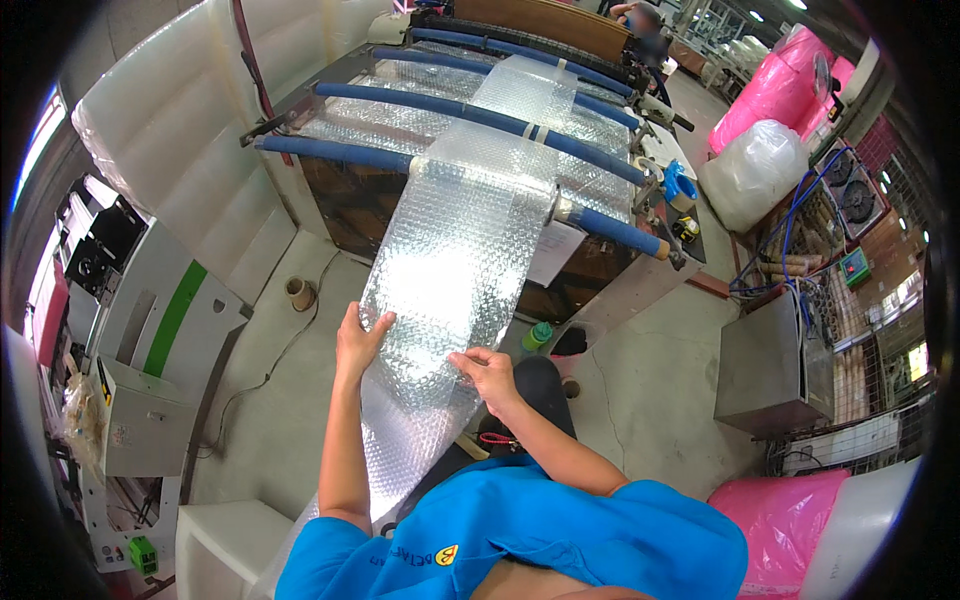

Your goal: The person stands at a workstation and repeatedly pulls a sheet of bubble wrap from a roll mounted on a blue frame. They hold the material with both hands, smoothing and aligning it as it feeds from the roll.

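Observation:
A long strip of shiny bubble wrap (440,230) comes off the blue rollers of a machine and slopes down toward me, past my left side. My left hand (360,341) holds its left edge, thumb lying over the top face and fingers at the border. Closer to the right edge, my right hand (487,374) pinches the sheet between thumb and fingertips. Bright glare covers the middle of the strip. Below my hands the wrap sags and runs on beside my legs, partly hidden by my left forearm.
Blue rollers (370,152) span the machine ahead. A green bottle (537,336) stands by its base. Blue tape (680,187) sits at its right corner. A grey cabinet (765,370) is to the right, a grey-and-green machine (165,330) left. A cable crosses the floor; another person is far off.

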A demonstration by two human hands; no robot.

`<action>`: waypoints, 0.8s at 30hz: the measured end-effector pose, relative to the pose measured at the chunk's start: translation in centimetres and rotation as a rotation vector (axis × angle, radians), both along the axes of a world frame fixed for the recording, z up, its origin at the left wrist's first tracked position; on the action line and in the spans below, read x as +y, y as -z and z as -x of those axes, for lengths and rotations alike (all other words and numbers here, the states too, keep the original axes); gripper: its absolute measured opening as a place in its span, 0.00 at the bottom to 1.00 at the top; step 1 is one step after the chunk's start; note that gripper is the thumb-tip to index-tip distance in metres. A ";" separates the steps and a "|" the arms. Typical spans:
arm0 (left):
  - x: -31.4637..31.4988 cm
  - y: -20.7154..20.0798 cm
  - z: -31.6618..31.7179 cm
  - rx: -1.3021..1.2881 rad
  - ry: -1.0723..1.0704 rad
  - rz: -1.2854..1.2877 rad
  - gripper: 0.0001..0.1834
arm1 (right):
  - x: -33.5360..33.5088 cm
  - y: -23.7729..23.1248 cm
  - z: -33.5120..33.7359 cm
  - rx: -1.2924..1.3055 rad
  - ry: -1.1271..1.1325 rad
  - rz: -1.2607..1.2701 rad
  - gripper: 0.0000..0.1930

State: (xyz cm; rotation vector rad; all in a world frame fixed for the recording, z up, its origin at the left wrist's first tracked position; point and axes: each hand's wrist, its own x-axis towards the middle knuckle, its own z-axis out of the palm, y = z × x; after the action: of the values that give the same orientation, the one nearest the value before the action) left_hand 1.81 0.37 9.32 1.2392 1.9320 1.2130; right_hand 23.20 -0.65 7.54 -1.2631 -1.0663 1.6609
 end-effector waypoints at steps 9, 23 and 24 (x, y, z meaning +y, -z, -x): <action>0.8 2.4 -0.1 0.082 -0.066 0.160 0.27 | 1.1 3.6 -0.3 -0.151 0.024 -0.098 0.09; 2.1 5.2 -0.4 0.073 -0.101 0.193 0.28 | 2.6 6.7 -0.3 -0.269 0.043 -0.087 0.12; 2.2 5.3 -0.5 0.072 -0.102 0.194 0.28 | 2.6 6.7 -0.3 -0.265 0.046 -0.089 0.12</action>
State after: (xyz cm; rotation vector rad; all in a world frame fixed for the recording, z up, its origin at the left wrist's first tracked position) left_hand 2.27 2.52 4.01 1.1090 2.1325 1.0136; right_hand 23.54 1.99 0.80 -1.4658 -1.2442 1.4216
